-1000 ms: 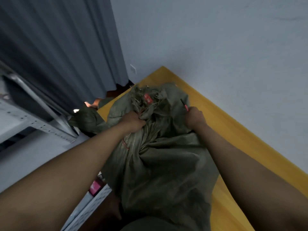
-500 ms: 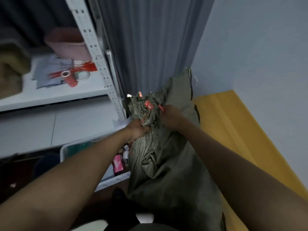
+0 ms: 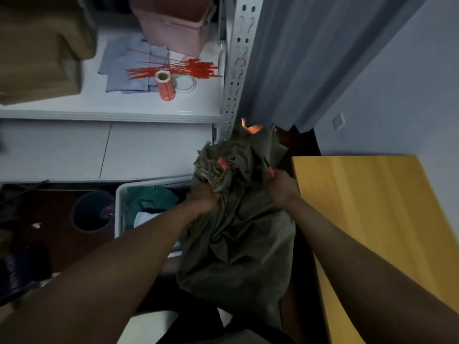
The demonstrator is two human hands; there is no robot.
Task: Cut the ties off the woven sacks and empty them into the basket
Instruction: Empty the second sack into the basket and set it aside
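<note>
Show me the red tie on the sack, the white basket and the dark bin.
red tie (image 3: 221,164), head view, its tag at the sack's neck
basket (image 3: 149,185), head view, far rim
bin (image 3: 85,225), head view, near rim

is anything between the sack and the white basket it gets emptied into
Nothing visible. The sack, gripped by the left hand and right hand, hangs right beside the basket, overlapping its right edge. Its neck is bunched, with a red tie on it.
</note>
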